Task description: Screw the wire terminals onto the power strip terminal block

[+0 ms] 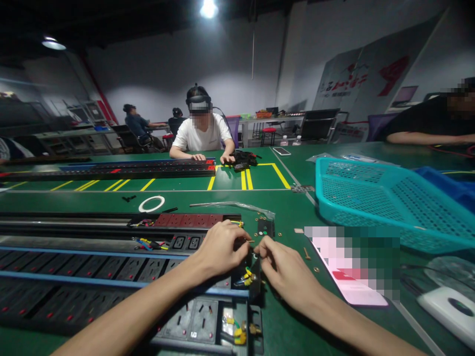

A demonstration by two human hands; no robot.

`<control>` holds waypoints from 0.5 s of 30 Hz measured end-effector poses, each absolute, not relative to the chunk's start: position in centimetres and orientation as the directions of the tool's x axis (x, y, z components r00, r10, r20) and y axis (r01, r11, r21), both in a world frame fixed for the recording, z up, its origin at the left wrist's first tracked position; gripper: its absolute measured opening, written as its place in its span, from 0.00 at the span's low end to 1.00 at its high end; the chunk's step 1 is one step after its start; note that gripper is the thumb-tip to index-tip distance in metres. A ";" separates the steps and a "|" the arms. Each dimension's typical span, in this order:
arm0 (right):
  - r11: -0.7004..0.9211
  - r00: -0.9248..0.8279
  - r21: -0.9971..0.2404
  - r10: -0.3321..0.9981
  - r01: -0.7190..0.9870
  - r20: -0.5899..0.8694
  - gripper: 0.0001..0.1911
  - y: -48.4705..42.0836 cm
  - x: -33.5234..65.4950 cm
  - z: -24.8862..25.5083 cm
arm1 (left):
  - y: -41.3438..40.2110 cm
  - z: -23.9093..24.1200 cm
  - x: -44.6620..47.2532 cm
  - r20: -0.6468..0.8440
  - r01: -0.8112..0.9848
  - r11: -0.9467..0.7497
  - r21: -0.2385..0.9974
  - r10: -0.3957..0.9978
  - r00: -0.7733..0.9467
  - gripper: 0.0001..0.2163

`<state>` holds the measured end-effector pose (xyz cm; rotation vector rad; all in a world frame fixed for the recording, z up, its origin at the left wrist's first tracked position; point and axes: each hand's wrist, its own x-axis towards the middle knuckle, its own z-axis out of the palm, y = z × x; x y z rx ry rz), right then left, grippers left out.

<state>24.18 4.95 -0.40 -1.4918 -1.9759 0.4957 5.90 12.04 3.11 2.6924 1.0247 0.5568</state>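
My left hand (220, 251) and my right hand (284, 272) meet above the end of a long black power strip (122, 269). Both pinch a small metal fitting (251, 246), mostly hidden by my fingertips. Just below them, yellow-green wires with terminals (248, 278) are attached to the strip's end. Loose brass nuts and washers (259, 232) lie on the green mat (285, 316) near my right fingertips. A small black plate (265, 228) sits just beyond them.
A turquoise mesh basket (371, 198) stands to the right. A co-worker (202, 133) across the bench rests both hands on another power strip (129, 170). Another person's arm (423, 138) lies at the far right, and a white device (451, 311) sits at the lower right.
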 end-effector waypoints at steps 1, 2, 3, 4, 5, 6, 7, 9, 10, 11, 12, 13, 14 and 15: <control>0.315 -0.217 -0.564 0.947 0.764 0.236 0.10 5.0 24.3 -0.5 | 12.0 3.2 5.9 0.272 0.598 -0.733 0.323 0.678 0.683 0.07; 0.335 -0.251 -0.509 0.941 0.793 0.228 0.11 5.0 24.3 -0.6 | 12.0 3.3 6.0 0.271 0.600 -0.730 0.327 0.681 0.681 0.07; 0.353 -0.280 -0.458 0.934 0.816 0.221 0.11 5.0 24.4 -0.7 | 11.9 3.4 6.0 0.269 0.601 -0.728 0.330 0.683 0.679 0.07; 0.369 -0.305 -0.412 0.928 0.833 0.215 0.12 4.9 24.3 -0.8 | 11.9 3.5 6.0 0.267 0.602 -0.726 0.332 0.685 0.678 0.07; 0.383 -0.325 -0.372 0.922 0.846 0.209 0.12 4.9 24.3 -0.8 | 11.9 3.6 6.0 0.265 0.603 -0.724 0.334 0.687 0.677 0.07; 0.393 -0.342 -0.340 0.918 0.854 0.201 0.12 4.8 24.3 -0.9 | 11.9 3.6 6.1 0.263 0.605 -0.722 0.336 0.689 0.676 0.06; 0.401 -0.355 -0.317 0.914 0.859 0.195 0.12 4.8 24.3 -0.9 | 11.9 3.7 6.1 0.261 0.608 -0.719 0.337 0.692 0.673 0.06; 0.408 -0.364 -0.294 0.911 0.864 0.195 0.12 4.8 24.3 -0.9 | 11.9 3.9 6.1 0.255 0.612 -0.715 0.338 0.696 0.672 0.06; 0.406 -0.360 -0.287 0.911 0.868 0.201 0.12 4.8 24.3 -0.9 | 11.8 3.9 6.1 0.251 0.613 -0.715 0.338 0.696 0.673 0.06; 0.402 -0.355 -0.279 0.912 0.872 0.205 0.12 4.9 24.3 -0.9 | 11.8 3.9 6.1 0.246 0.612 -0.716 0.337 0.694 0.677 0.06; 0.396 -0.350 -0.270 0.914 0.878 0.203 0.11 4.9 24.2 -0.9 | 11.8 4.0 6.1 0.241 0.611 -0.717 0.336 0.692 0.680 0.05; 0.389 -0.347 -0.260 0.917 0.884 0.195 0.11 4.9 24.2 -0.8 | 11.7 4.0 6.1 0.237 0.609 -0.718 0.336 0.691 0.683 0.05; 0.381 -0.345 -0.249 0.922 0.890 0.177 0.11 4.9 24.2 -0.8 | 11.7 4.0 6.1 0.235 0.609 -0.719 0.335 0.690 0.685 0.05; 0.372 -0.344 -0.242 0.927 0.896 0.153 0.12 4.9 24.1 -0.7 | 11.7 4.0 6.1 0.233 0.610 -0.718 0.335 0.690 0.685 0.05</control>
